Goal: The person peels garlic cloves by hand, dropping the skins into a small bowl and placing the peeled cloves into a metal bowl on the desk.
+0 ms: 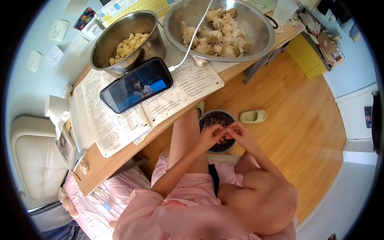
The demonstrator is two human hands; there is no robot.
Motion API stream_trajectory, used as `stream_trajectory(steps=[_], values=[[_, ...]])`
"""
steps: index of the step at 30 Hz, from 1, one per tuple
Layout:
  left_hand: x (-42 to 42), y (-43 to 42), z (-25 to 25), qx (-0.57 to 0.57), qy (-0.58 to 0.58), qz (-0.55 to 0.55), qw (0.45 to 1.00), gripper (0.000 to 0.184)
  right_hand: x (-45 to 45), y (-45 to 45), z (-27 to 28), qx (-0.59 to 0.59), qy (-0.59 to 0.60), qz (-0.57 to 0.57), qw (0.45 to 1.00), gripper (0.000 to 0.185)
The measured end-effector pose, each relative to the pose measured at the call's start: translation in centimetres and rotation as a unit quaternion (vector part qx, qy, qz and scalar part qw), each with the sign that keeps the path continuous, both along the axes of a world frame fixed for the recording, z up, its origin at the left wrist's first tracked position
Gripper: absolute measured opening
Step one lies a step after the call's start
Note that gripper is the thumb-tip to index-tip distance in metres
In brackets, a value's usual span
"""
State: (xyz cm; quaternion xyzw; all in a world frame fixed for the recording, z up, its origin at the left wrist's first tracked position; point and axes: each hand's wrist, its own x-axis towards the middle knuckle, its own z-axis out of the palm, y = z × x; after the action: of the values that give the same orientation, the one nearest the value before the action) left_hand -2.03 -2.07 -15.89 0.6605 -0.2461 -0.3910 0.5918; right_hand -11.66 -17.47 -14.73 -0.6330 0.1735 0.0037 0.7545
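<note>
My left hand [213,135] and my right hand [239,132] meet over a dark bin [219,151] on the floor, fingertips pinched together. Whatever is between them is too small and covered to make out. Brownish, papery scraps [213,122] lie in the bin. On the desk, a deep steel pot [154,46] holds peeled garlic cloves [130,47]. To its right, a wide steel basin [258,30] contains unpeeled garlic bulbs [220,34].
A phone [138,86] playing a video leans on the pot, with a white cable [192,40] crossing the basin. Open printed workbooks [176,96] cover the wooden desk [94,170]. A green slipper [253,116] lies on the floor. Tissues [56,108] stand at the left.
</note>
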Motion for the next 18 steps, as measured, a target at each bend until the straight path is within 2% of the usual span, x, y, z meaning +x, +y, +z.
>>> stream_trajectory(steps=[2,5,9,15,18], values=[[0.2,0.2,-0.4,-0.022,0.002,-0.019,1.0,0.014,0.0,0.2,1.0,-0.032,-0.002,0.011,0.999,0.012],[0.6,0.8,0.0,-0.021,0.025,-0.049,0.998,0.013,-0.1,-0.5,0.8,-0.148,-0.023,0.084,0.985,0.012],[1.1,1.5,0.9,-0.022,0.072,-0.1,0.992,0.016,-0.2,-0.3,2.0,-0.098,0.008,0.111,0.989,0.012],[0.9,1.8,1.2,-0.065,0.183,-0.093,0.976,0.019,-0.4,0.0,1.1,0.035,0.003,0.102,0.994,0.012],[0.3,1.2,1.4,-0.115,0.172,-0.057,0.977,0.017,-0.7,0.1,-0.1,0.104,-0.007,0.086,0.991,0.011]])
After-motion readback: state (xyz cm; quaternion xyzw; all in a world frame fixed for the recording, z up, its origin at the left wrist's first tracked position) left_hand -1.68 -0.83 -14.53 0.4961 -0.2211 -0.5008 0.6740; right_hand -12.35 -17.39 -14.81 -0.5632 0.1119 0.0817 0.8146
